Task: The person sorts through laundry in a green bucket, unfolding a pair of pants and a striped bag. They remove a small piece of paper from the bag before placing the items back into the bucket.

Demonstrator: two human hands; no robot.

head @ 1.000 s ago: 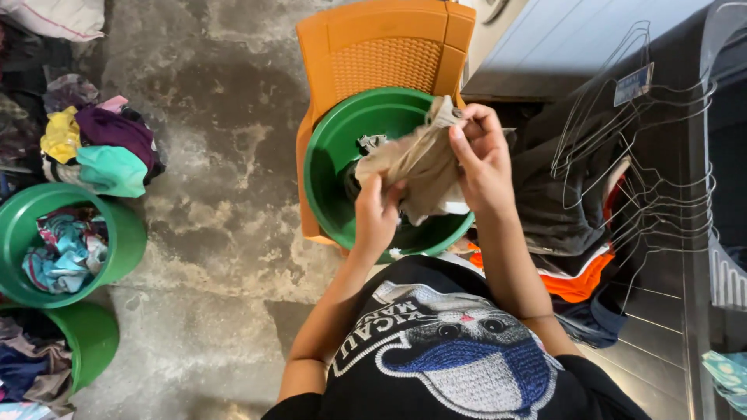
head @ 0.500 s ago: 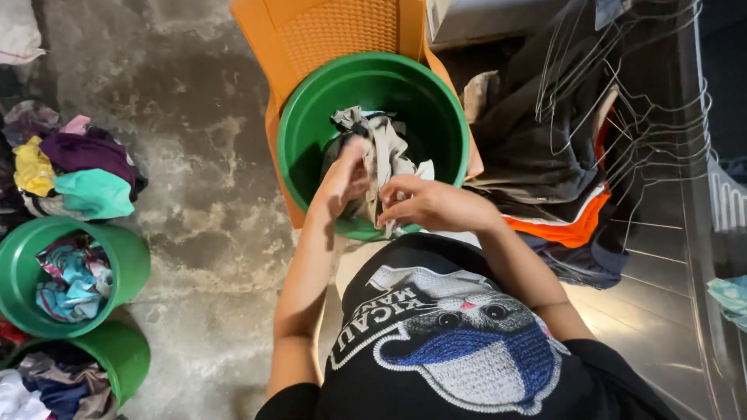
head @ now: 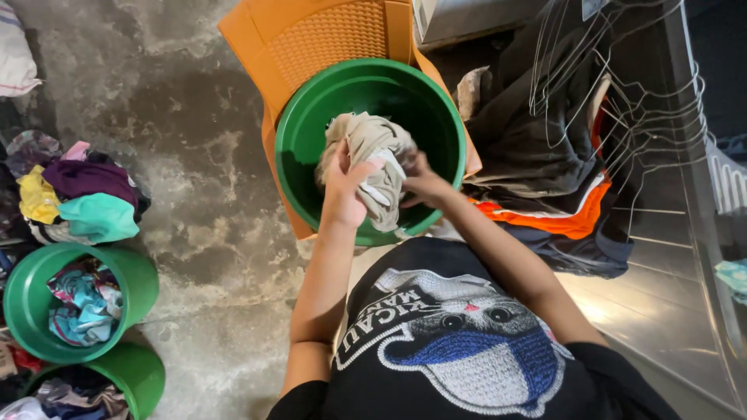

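A: State the grip.

B: The left hand (head: 342,190) is closed on a beige cloth (head: 372,159), fingers wrapped over its left side. The right hand (head: 424,185) grips the same cloth from the right; its fingertips are buried in the folds, so their exact hold cannot be made out.

A: Where is the cloth?

B: Bunched up, held inside the mouth of a green tub (head: 311,117). Whether its lower end touches the tub floor is hidden by the hands.

A: What carries the tub?

B: An orange chair (head: 327,39). The tub covers the seat; only the woven backrest and the side edges show.

A: Surroundings?

B: Just right of the tub, a pile of dark clothes (head: 537,155) with an orange garment (head: 572,222) at its lower edge. Wire hangers (head: 615,85) lie over the pile, partly cut off at the top. Well apart on the left, a heap of coloured clothes (head: 74,194) lies on the concrete floor (head: 194,155), and two more green tubs (head: 31,311) hold laundry; the lower one is cut off by the frame.
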